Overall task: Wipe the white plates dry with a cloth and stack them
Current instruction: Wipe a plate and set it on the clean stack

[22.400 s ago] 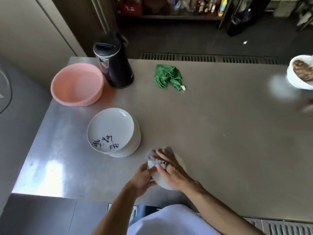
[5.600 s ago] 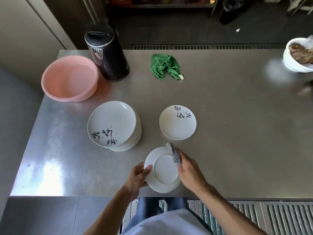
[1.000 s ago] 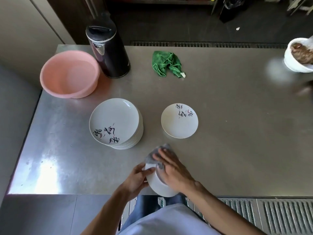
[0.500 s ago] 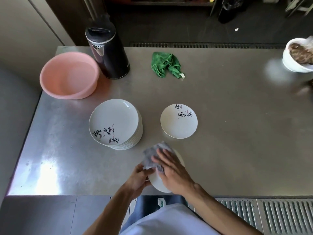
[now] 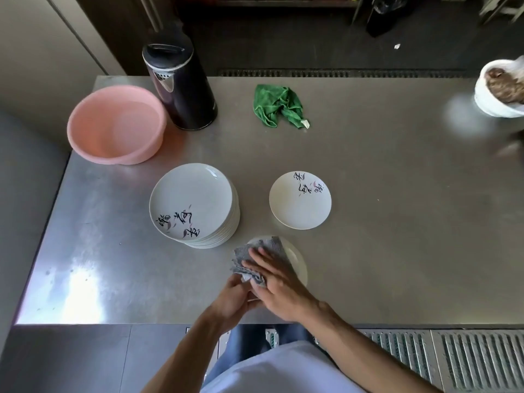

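A white plate (image 5: 298, 262) is held near the table's front edge, mostly hidden under a grey cloth (image 5: 263, 248). My left hand (image 5: 235, 300) grips the plate's near-left rim. My right hand (image 5: 279, 282) presses the cloth flat onto the plate, fingers spread. To the left stands a tall stack of white plates (image 5: 194, 204) with black lettering. A single white plate (image 5: 300, 200) with the same lettering lies to the right of the stack, beyond my hands.
A pink basin (image 5: 116, 124) and a black kettle (image 5: 180, 86) stand at the back left of the steel table (image 5: 397, 222). A crumpled green cloth (image 5: 279, 106) lies at the back middle. A white bowl of brown food (image 5: 502, 90) sits at the far right.
My right hand has slid the grey cloth across the held plate, further over its far-left part. More of the plate's right rim shows now. The stack and the single plate have not moved.
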`<state>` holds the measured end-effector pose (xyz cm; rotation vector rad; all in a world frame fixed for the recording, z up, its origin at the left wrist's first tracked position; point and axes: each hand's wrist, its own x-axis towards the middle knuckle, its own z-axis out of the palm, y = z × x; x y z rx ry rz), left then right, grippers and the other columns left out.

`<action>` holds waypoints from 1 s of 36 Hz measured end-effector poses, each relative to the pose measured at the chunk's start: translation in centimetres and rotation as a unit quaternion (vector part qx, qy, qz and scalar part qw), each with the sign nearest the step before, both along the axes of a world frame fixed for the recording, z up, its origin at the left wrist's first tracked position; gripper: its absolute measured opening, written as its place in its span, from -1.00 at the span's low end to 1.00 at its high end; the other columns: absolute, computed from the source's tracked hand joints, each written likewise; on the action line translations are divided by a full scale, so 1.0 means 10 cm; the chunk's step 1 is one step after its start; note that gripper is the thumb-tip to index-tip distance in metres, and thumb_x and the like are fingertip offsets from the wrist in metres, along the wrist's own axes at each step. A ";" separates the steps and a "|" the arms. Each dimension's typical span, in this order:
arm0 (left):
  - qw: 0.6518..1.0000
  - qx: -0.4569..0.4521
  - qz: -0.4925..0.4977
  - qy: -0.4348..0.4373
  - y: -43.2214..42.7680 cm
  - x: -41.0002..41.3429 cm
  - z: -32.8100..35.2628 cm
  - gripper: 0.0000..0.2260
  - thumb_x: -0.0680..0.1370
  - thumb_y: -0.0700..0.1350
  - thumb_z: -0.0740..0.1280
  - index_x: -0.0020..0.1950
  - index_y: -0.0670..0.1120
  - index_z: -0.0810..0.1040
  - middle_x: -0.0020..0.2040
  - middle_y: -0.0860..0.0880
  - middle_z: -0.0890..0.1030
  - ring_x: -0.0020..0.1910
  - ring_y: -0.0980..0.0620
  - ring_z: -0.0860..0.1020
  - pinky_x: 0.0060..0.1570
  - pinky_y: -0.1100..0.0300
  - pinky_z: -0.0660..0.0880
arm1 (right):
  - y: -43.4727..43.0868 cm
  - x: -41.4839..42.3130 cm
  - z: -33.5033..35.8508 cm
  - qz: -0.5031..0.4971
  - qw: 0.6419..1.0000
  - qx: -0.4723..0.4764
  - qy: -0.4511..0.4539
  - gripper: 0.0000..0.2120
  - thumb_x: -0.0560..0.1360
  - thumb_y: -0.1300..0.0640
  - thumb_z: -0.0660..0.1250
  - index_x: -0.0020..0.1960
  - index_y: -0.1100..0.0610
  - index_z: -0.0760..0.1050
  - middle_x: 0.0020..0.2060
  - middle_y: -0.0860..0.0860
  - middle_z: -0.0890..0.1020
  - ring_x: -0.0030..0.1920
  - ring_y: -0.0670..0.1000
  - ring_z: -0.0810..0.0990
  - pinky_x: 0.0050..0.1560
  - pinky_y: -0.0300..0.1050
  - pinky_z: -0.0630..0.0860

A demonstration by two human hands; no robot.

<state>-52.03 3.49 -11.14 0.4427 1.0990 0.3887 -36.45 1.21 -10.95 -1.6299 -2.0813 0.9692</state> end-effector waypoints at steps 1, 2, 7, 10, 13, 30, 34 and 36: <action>1.000 -0.008 0.001 -0.002 -0.01 -0.01 0.01 -0.83 0.62 -0.24 0.32 0.18 -0.14 0.63 0.11 -0.26 0.68 -0.01 -0.14 0.69 -0.05 -0.01 0.65 | 0.04 0.04 -0.03 -0.005 1.000 0.014 -0.026 -0.53 0.66 -0.04 0.10 0.52 0.09 0.34 0.57 0.04 0.23 0.59 0.04 0.10 0.59 -0.04 -0.02; 1.000 -0.012 -0.001 0.000 -0.01 -0.02 0.02 -0.81 0.61 -0.21 0.36 0.21 -0.12 0.61 0.10 -0.24 0.69 -0.03 -0.13 0.69 -0.09 0.02 0.64 | 0.08 0.09 -0.05 -0.048 0.998 0.015 -0.042 -0.55 0.65 0.01 0.15 0.49 0.13 0.39 0.52 0.12 0.33 0.56 0.13 0.22 0.57 0.04 0.10; 0.999 0.005 -0.045 0.011 -0.02 -0.03 0.02 -0.64 0.53 -0.11 0.48 0.31 -0.13 0.57 0.15 -0.24 0.68 0.03 -0.17 0.68 0.09 -0.10 0.63 | 0.14 0.11 -0.13 -0.037 0.997 0.032 -0.056 -0.56 0.63 0.00 0.14 0.46 0.12 0.43 0.49 0.13 0.38 0.50 0.19 0.32 0.54 0.10 0.18; 0.999 -0.002 -0.047 0.021 -0.05 -0.06 0.00 -0.67 0.58 -0.13 0.44 0.33 -0.15 0.56 0.17 -0.25 0.67 0.05 -0.18 0.67 0.12 -0.12 0.61 | 0.12 0.17 -0.12 0.010 0.997 0.057 -0.046 -0.58 0.65 0.00 0.10 0.47 0.07 0.42 0.50 0.07 0.39 0.51 0.11 0.31 0.56 0.05 0.10; 0.998 -0.007 -0.053 0.024 -0.07 -0.06 -0.01 -0.58 0.51 -0.09 0.47 0.36 -0.05 0.55 0.18 -0.22 0.68 0.05 -0.17 0.67 0.00 -0.05 0.62 | 0.18 0.27 -0.11 -0.136 0.987 -0.008 -0.080 -0.56 0.64 0.05 0.09 0.49 0.03 0.38 0.42 0.06 0.47 0.43 0.12 0.40 0.50 0.08 0.20; 0.999 0.023 0.019 0.037 -0.07 -0.01 0.02 -0.53 0.44 -0.06 0.44 0.33 -0.14 0.54 0.20 -0.22 0.66 0.14 -0.15 0.65 0.08 -0.10 0.64 | -0.14 0.32 -0.04 -0.304 0.945 -0.106 0.055 -0.55 0.70 0.03 0.06 0.58 0.00 0.23 0.56 -0.11 0.26 0.57 -0.06 0.17 0.53 -0.03 0.19; 0.999 0.012 0.012 0.032 -0.03 -0.03 0.03 -0.77 0.64 -0.09 0.27 0.27 0.04 0.58 0.13 -0.09 0.69 0.01 -0.03 0.67 -0.08 0.04 0.62 | -0.18 0.29 -0.01 -0.283 0.946 -0.142 0.068 -0.58 0.70 0.02 0.06 0.56 -0.04 0.27 0.53 -0.08 0.32 0.54 -0.03 0.23 0.52 -0.10 0.18; 0.999 0.011 0.012 0.028 -0.04 -0.05 0.01 -0.72 0.65 -0.17 0.24 0.31 0.05 0.58 0.17 -0.10 0.70 0.05 -0.05 0.67 -0.03 0.00 0.62 | -0.16 0.19 0.01 -0.216 0.966 -0.113 0.080 -0.58 0.70 0.04 0.08 0.56 -0.03 0.26 0.56 -0.07 0.23 0.58 -0.05 0.12 0.56 -0.14 0.06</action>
